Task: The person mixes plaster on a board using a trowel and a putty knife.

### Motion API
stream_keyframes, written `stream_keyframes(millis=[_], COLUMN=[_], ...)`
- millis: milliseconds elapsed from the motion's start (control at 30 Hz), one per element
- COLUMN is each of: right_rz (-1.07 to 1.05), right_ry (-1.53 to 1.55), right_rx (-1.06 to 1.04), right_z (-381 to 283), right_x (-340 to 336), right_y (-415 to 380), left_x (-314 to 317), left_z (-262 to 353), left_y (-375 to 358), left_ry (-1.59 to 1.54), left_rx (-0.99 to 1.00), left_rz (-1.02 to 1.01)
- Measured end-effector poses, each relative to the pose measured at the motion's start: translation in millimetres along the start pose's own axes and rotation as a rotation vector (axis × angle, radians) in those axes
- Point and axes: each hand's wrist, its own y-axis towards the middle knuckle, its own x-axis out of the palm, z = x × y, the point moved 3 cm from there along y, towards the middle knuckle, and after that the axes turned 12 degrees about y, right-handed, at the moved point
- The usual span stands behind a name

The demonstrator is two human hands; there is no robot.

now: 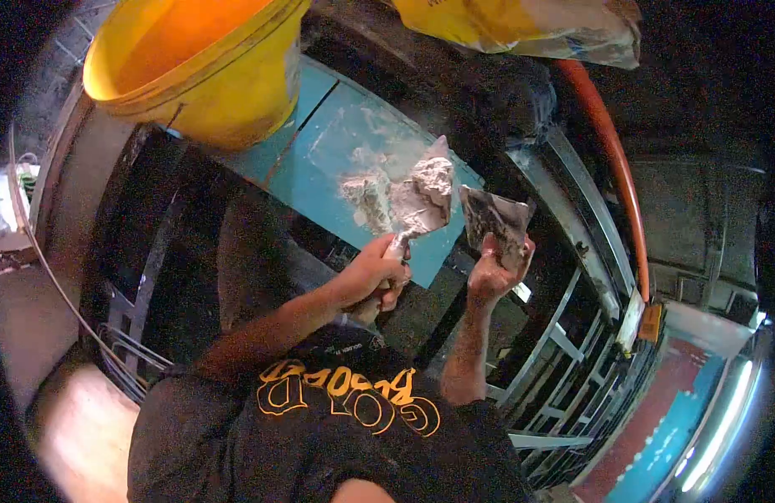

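Note:
My left hand (377,272) is closed around the handle of a trowel (421,210). Its wide blade carries a heap of pale, lumpy plaster-like material (433,178). Close by on the right, my right hand (498,270) grips a flat scraper (496,216) with a smeared dark face, held upright with the thumb against it. Blade and scraper are a small gap apart. Beneath them lies a light-blue board (320,168), with loose pale powder and lumps (366,197) spread on it. How the scraper is held behind its blade is hidden.
A yellow bucket (270,92) stands at the board's upper left. A yellow-white bag (521,25) is at the top. An orange pipe (609,134) runs down the right. Metal framing (572,335) lies below right, and a cable (48,260) curves along the left.

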Motion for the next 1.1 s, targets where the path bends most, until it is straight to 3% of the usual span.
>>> stream_keyframes(millis=[200,267,300,400,567,800,900,967,1100], right_rz=[-0.117,-0.207,-0.285,-0.380,-0.509,-0.815,-0.780,-0.548,-0.026], right_ry=[-0.226,-0.456,-0.216,-0.406,-0.494,-0.570,-0.564,-0.525,-0.065], right_rx=[-0.080,-0.183,-0.299,-0.388,-0.215,-0.195,-0.130,0.294,0.942], right_z=[-12,-21,-27,-13,-2,-2,-1,15,63], right_x=[19,34,53,59,52,46,43,27,-35], right_y=[-13,-7,-6,-14,-4,12,12,10,4], left_x=[1,2,2,3,3,-5,-10,-11,-6], left_z=[-2,-5,-8,-4,2,-1,-5,-4,8], left_y=[2,3,4,3,1,1,-1,-4,-21], left_ry=[0.048,0.036,0.028,-0.059,-0.196,-0.378,-0.418,-0.435,-0.381], left_rx=[0.022,0.024,0.024,-0.048,-0.107,-0.190,-0.186,-0.192,-0.165], left_rz=[0.040,0.042,0.042,0.018,-0.068,-0.135,-0.201,-0.215,-0.243])
